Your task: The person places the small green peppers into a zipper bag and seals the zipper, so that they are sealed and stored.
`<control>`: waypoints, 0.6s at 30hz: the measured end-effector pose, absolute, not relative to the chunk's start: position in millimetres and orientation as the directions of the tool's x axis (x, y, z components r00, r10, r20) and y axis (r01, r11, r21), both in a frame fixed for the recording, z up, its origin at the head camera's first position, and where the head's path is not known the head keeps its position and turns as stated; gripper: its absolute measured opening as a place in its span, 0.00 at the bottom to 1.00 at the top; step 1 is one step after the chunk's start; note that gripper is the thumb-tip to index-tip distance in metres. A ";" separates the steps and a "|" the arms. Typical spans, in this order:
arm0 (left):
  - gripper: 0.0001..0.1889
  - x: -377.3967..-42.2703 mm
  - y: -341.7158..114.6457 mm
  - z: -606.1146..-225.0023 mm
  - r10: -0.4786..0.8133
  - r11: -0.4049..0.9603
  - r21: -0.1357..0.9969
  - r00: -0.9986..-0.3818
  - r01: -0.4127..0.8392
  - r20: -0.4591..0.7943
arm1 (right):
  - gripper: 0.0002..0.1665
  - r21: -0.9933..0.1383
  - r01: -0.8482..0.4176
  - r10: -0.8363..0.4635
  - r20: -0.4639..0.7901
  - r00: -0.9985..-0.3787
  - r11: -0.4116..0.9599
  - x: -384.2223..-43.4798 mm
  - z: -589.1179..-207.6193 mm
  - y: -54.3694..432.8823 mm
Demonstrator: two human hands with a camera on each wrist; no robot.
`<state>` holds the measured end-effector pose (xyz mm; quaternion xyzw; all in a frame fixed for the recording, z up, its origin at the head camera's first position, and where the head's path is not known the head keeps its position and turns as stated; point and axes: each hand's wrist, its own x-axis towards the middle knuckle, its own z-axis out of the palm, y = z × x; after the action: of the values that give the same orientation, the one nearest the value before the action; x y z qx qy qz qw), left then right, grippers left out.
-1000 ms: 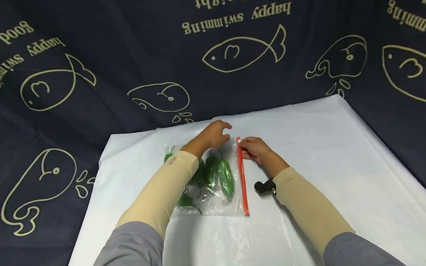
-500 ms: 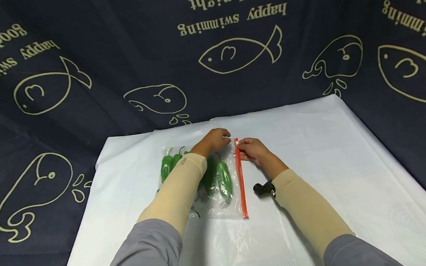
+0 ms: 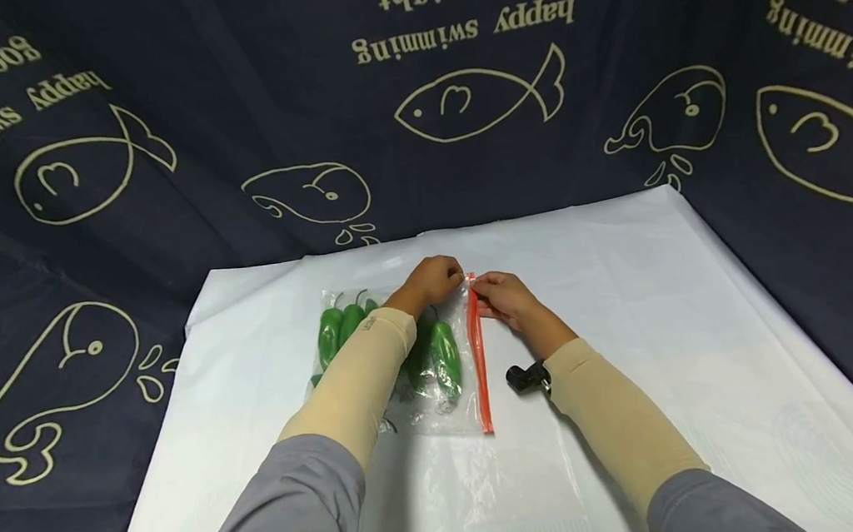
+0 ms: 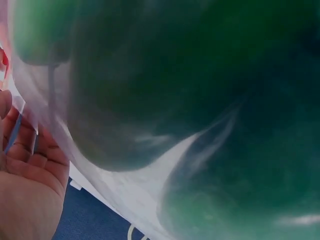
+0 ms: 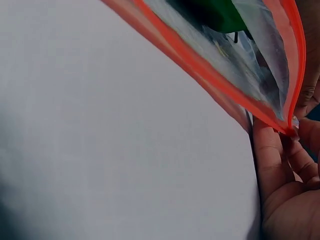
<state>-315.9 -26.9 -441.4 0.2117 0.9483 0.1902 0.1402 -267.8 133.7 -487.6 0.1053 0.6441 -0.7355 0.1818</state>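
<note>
A clear zip bag (image 3: 470, 400) with a red zip strip (image 3: 480, 362) lies on the white-covered table, its mouth facing right. Several green peppers (image 3: 445, 358) show inside; the left forearm hides some of them. At the bag's far corner my left hand (image 3: 435, 280) pinches its edge beside the strip; in the left wrist view the clear plastic and blurred peppers (image 4: 150, 100) fill most of the picture. My right hand (image 3: 507, 297) pinches the far end of the red strip. Seen from the right wrist, the mouth gapes between two red edges (image 5: 200, 75) that meet at the fingertips.
The white table cover (image 3: 625, 300) extends to both sides of the bag. A dark blue curtain (image 3: 293, 101) with fish and whale drawings stands behind the table. A small black device (image 3: 528, 377) sits at the right wrist.
My left hand has come down and right to the bag's far corner, its fingers closing on the edge. The right hand stays at the strip's end. The view has shifted slightly.
</note>
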 end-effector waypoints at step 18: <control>0.11 -312.8 -22.7 -445.2 0.467 0.841 0.391 -0.868 0.375 -0.171 | 0.12 -0.917 0.389 -0.126 -0.377 -0.918 -0.093 -266.9 -486.2 132.2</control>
<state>-312.8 -22.7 -445.2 0.2215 0.9504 0.1750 0.1309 -266.9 132.2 -486.2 0.1012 0.6500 -0.7324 0.1758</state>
